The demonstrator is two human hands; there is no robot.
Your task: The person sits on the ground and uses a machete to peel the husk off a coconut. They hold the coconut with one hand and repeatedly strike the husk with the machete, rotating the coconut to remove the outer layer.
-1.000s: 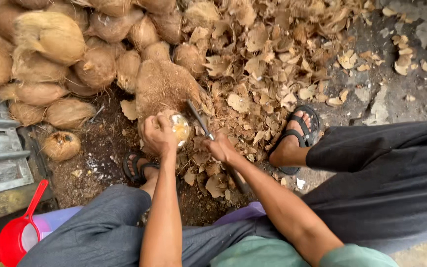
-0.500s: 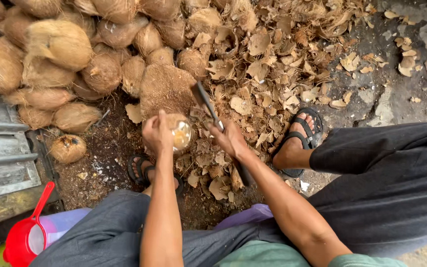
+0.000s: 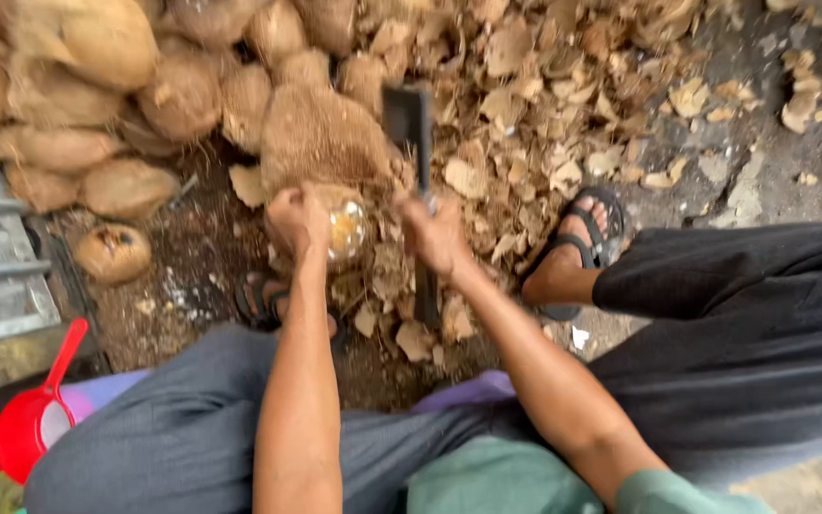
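Now the right hand, fingers wrapped around the dark flat-bladed cleaver, has raised it higher; the left hand grips the pale, partly husked coconut.

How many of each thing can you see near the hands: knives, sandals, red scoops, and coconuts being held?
Cleaver-like knife, in the right hand: 1
Peeled coconut, in the left hand: 1
Black sandals, the second partly hidden: 2
Red scoop: 1
Total: 5
The husked coconuts piled behind run off the frame, so they are left out.
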